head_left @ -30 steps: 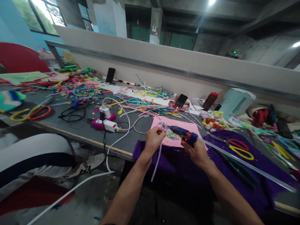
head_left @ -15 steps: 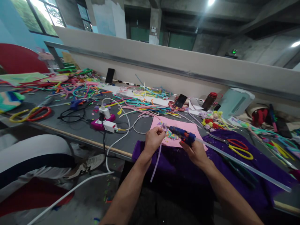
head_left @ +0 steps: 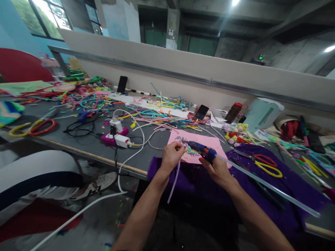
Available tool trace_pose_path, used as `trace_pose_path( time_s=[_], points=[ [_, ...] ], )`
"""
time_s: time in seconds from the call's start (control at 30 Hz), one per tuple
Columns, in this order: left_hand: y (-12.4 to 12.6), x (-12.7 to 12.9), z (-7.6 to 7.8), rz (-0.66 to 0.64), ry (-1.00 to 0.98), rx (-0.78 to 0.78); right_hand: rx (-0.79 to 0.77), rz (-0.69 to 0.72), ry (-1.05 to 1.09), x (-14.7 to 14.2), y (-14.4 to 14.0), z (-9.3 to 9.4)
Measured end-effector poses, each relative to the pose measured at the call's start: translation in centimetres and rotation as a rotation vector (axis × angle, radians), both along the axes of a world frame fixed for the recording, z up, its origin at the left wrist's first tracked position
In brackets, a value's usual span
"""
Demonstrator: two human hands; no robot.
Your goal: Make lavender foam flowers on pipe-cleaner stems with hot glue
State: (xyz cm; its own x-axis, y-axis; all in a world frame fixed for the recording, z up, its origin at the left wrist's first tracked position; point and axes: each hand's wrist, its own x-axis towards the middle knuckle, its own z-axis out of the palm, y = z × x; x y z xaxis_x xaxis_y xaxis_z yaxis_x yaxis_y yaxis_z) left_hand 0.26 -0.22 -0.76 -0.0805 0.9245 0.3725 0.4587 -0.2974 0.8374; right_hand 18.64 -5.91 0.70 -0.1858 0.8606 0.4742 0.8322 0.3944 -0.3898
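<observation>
My left hand [head_left: 171, 156] pinches the lilac pipe cleaner [head_left: 175, 183], light and floppy, so grip near its top. Right hand [head_left: 217, 169] wraps the glue gun [head_left: 201, 149], nozzle beside it; keep clear of the tip.

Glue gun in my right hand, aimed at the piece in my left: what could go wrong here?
The glue gun nozzle sits right by the left hand fingers, so hot glue could likely burn them. Its long glue stick juts out over the scissors and may snag. Drips could land on the pink sheet.
</observation>
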Motion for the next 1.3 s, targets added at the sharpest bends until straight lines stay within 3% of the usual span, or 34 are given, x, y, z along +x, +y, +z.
trace_pose_path(
  time_s=[0.4, 0.7, 1.3],
  points=[
    [0.07, -0.01, -0.28, -0.028, -0.007, 0.004, 0.008, -0.006, 0.024, 0.06, -0.02, -0.12],
    [0.04, -0.02, -0.18, -0.008, 0.010, -0.010, -0.008, 0.079, -0.016, -0.25, -0.41, 0.50],
    [0.00, -0.01, -0.23, -0.007, 0.020, 0.013, -0.017, 0.060, 0.009, -0.13, -0.30, 0.43]
  ],
)
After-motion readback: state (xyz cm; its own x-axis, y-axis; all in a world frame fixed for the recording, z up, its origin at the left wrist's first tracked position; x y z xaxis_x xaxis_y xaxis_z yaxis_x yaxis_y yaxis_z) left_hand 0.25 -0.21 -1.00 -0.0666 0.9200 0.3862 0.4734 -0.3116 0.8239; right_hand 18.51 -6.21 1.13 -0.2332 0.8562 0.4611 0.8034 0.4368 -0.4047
